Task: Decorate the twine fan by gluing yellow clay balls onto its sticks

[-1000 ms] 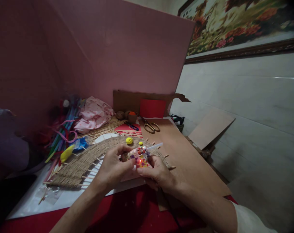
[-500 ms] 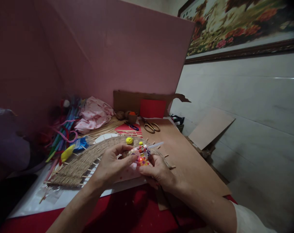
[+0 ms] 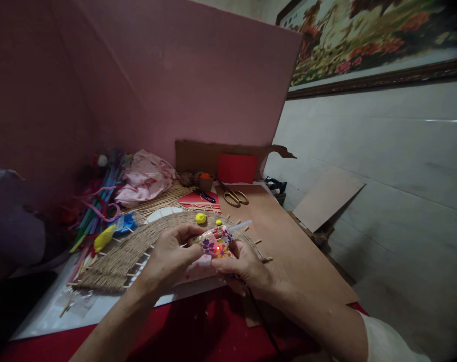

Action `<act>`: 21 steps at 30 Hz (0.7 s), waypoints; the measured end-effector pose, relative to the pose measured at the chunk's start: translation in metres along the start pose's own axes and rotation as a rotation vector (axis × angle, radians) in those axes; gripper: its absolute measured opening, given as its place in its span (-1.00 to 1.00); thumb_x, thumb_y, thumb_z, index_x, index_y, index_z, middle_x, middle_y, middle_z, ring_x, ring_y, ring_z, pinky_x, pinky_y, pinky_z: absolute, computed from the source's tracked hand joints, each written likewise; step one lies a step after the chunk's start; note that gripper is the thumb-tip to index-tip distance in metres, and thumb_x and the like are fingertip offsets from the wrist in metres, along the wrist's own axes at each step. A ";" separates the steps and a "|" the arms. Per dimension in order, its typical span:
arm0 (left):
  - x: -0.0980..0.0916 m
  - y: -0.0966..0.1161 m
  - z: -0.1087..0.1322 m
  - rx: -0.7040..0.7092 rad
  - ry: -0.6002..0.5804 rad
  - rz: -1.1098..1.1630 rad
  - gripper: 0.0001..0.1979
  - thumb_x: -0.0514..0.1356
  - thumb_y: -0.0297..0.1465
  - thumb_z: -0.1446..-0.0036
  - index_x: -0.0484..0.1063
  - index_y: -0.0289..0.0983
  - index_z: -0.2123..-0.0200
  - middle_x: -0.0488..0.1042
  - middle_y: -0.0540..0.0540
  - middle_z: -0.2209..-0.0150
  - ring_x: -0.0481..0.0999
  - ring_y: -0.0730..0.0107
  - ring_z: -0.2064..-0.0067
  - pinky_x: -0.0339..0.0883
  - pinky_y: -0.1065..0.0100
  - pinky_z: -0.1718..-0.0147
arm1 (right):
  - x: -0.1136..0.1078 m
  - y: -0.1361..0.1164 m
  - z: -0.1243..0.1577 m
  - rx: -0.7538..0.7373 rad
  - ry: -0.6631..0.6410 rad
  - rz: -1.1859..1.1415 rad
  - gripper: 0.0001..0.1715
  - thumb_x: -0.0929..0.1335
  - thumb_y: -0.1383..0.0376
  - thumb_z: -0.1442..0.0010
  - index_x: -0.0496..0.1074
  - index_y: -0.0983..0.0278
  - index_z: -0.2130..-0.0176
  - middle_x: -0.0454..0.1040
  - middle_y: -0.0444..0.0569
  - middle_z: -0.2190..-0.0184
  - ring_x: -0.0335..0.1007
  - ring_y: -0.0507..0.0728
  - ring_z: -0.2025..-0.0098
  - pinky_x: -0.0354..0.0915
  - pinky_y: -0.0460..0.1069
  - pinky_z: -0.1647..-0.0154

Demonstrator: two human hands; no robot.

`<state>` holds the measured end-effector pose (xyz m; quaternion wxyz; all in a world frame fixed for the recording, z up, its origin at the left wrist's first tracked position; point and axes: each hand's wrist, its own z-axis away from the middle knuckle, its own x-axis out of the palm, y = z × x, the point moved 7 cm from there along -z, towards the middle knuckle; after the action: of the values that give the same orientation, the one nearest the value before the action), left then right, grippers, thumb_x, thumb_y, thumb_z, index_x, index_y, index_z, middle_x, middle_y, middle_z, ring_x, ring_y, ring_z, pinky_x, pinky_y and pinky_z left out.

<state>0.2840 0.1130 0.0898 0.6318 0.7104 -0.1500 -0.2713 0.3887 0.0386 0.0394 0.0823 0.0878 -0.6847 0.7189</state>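
Observation:
My right hand (image 3: 247, 266) grips a small flower-patterned glue gun (image 3: 216, 242) with a red light on and a clear glue stick poking out its back. My left hand (image 3: 171, 256) is closed with its fingertips pinched at the gun's front end, right over an arc of woven jute on wooden skewers (image 3: 126, 251). What the left fingers pinch is hidden. The arc lies on a white sheet (image 3: 100, 306). A yellow blob (image 3: 200, 217) sits on the weave just beyond my hands.
Gold scissors (image 3: 234, 197) lie on a brown board (image 3: 288, 241) to the right. Coloured pipe cleaners (image 3: 96, 206), a pink cloth (image 3: 145, 178), red paper (image 3: 237, 168) and loose skewers fill the back. A pink partition (image 3: 194, 75) stands behind; loose cardboard (image 3: 326, 198) lies on the floor.
The glue gun has tipped slightly down and left; my left fingers have closed in a little more at its front. Everything else is unmoved.

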 end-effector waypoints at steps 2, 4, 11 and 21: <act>0.000 0.001 0.000 0.020 -0.026 -0.024 -0.72 0.24 -0.42 0.18 0.50 -0.32 0.29 0.50 -0.07 0.40 0.43 0.38 0.38 0.29 0.36 0.37 | -0.001 -0.002 0.000 -0.013 0.006 0.001 -0.68 0.46 0.18 0.03 0.29 0.31 0.44 0.30 -0.28 0.71 0.00 -0.14 0.84 -0.07 -0.22 0.91; 0.000 0.002 0.001 0.059 -0.036 -0.054 -0.68 0.26 -0.37 0.16 0.50 -0.31 0.24 0.47 -0.03 0.43 0.41 0.40 0.40 0.27 0.38 0.40 | -0.002 -0.005 -0.001 -0.036 0.017 0.005 -0.67 0.45 0.17 0.03 0.29 0.31 0.42 0.31 -0.28 0.70 -0.01 -0.14 0.85 -0.07 -0.22 0.91; 0.002 -0.006 0.000 0.144 0.010 -0.128 -0.69 0.27 -0.36 0.13 0.46 -0.28 0.24 0.50 -0.07 0.32 0.44 0.36 0.33 0.30 0.37 0.37 | -0.001 -0.008 0.000 -0.050 0.023 0.018 -0.67 0.45 0.16 0.04 0.29 0.30 0.42 0.28 -0.30 0.72 -0.01 -0.14 0.84 -0.08 -0.21 0.91; 0.002 0.001 0.003 0.157 0.046 -0.198 -0.69 0.20 -0.47 0.21 0.48 -0.27 0.28 0.50 -0.02 0.40 0.43 0.36 0.37 0.27 0.40 0.39 | 0.000 -0.006 0.002 -0.032 0.073 0.041 -0.61 0.47 0.12 0.08 0.29 0.30 0.42 0.24 -0.32 0.74 -0.02 -0.13 0.84 -0.09 -0.20 0.90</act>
<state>0.2841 0.1094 0.0897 0.5477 0.7751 -0.0856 -0.3033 0.3905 0.0374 0.0454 0.0937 0.0463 -0.6944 0.7120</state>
